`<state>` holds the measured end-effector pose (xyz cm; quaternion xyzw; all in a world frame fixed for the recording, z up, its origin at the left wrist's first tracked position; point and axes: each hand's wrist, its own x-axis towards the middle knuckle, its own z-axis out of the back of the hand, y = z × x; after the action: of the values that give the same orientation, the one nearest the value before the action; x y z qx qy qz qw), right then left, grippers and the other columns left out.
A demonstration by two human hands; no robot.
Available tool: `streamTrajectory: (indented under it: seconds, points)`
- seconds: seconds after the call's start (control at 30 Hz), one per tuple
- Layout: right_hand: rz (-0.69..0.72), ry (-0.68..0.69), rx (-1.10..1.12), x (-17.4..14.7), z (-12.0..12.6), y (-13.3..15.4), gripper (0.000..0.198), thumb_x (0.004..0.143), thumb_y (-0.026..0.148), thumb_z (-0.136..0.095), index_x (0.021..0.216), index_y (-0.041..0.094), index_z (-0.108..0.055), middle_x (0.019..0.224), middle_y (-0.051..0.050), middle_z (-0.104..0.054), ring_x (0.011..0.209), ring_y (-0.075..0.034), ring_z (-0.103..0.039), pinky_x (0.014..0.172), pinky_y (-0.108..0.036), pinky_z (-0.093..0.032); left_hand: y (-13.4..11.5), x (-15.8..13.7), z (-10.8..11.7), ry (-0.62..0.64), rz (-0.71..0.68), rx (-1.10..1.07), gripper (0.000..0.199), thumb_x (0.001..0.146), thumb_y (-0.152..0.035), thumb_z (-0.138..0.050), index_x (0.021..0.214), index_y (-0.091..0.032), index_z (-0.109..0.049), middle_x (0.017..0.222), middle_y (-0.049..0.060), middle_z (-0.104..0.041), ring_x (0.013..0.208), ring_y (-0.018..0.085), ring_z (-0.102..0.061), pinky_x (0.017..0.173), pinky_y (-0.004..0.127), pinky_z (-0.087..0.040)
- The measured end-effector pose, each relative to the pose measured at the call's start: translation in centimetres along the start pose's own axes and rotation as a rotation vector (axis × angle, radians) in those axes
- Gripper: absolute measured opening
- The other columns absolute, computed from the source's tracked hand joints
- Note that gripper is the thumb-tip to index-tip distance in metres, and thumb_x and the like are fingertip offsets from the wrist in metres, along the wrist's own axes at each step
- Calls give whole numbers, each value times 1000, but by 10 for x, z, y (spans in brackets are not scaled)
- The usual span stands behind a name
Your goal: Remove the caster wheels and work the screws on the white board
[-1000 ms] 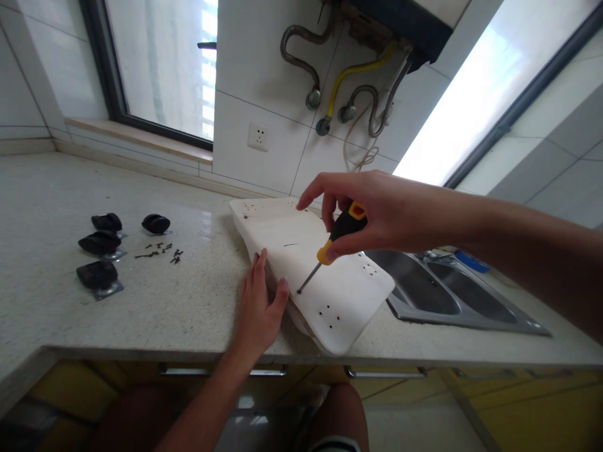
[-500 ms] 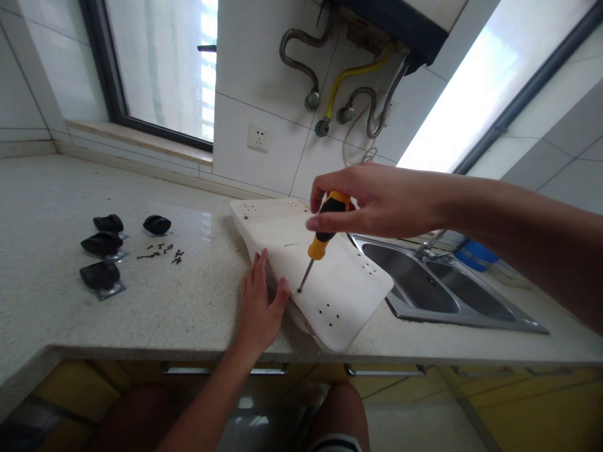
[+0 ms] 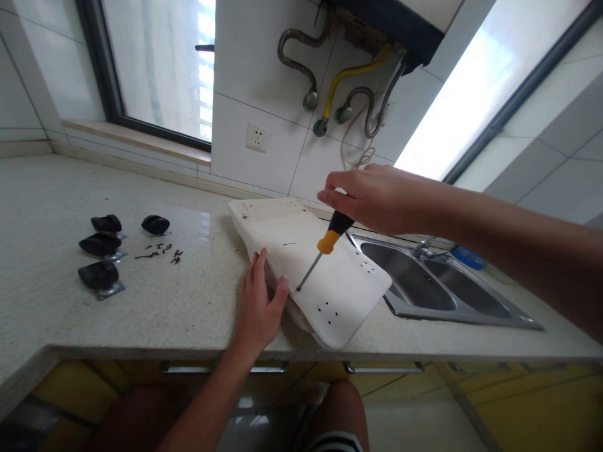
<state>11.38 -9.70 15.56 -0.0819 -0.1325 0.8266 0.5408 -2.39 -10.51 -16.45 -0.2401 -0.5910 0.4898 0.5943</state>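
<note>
Right hand (image 3: 377, 198): closed in a grip on the screwdriver (image 3: 325, 245) handle, centre frame.
Screwdriver: tilted, tip set on the white board (image 3: 325, 276).
Left hand (image 3: 259, 307): laid flat against the board's left edge, nothing gripped.
White board: lying on the worktop (image 3: 164, 301), lower centre, partly over the sink (image 3: 447, 295).
Casters (image 3: 101, 242): left of frame, with loose screws (image 3: 160, 251) beside them.
</note>
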Motion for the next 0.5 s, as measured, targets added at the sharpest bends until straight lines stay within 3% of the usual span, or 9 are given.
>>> streamTrajectory:
  seconds: [0.07, 0.17, 0.27, 0.33, 0.37, 0.43, 0.5]
  points:
    - [125, 53, 179, -4, 2, -2, 46, 107, 56, -40, 143, 32, -55, 98, -6, -73, 84, -25, -63, 75, -38, -43, 0, 0, 0, 6, -3, 4, 73, 106, -49, -55, 169, -16, -35, 174, 22, -40, 163, 35, -35, 131, 61, -32]
    - [244, 202, 369, -6, 7, -6, 60, 99, 48, -60, 155, 39, -42, 114, -3, -74, 89, -22, -65, 74, -34, -47, 1, 1, 0, 6, 1, 9, 73, 106, -50, -55, 169, -18, -35, 173, 21, -41, 163, 36, -35, 131, 62, -33]
    - [125, 136, 231, -3, 4, -4, 48, 98, 59, -59, 135, 29, -64, 105, -8, -75, 87, -25, -65, 74, -36, -45, 2, 1, 0, 1, -1, -7, 71, 106, -48, -56, 169, -22, -35, 173, 19, -41, 163, 36, -35, 130, 64, -33]
    - [18, 34, 76, -1, 0, 0, 55, 101, 69, -45, 108, 23, -73, 88, -11, -72, 82, -27, -63, 75, -40, -42, 3, 1, -1, 2, -1, -25, 70, 107, -45, -56, 169, -24, -34, 174, 18, -40, 163, 35, -35, 130, 63, -35]
    - [2, 4, 48, -1, -2, 0, 59, 103, 70, -41, 104, 22, -74, 84, -11, -71, 80, -27, -62, 75, -41, -41, 3, 1, -1, 4, 0, -33, 69, 107, -44, -56, 170, -25, -34, 174, 18, -40, 163, 35, -35, 130, 63, -36]
    - [70, 12, 144, -3, -2, -1, 52, 105, 66, -41, 122, 26, -71, 89, -9, -73, 80, -26, -62, 76, -41, -42, 4, 1, -2, 3, 0, -44, 69, 107, -44, -56, 170, -27, -34, 174, 17, -40, 163, 35, -35, 129, 63, -38]
    - [190, 104, 344, -7, 1, -5, 50, 104, 58, -50, 148, 34, -55, 104, -5, -77, 88, -24, -65, 78, -38, -47, 5, 1, -2, 0, -7, -49, 69, 106, -45, -57, 170, -29, -34, 174, 16, -41, 164, 35, -35, 128, 63, -39]
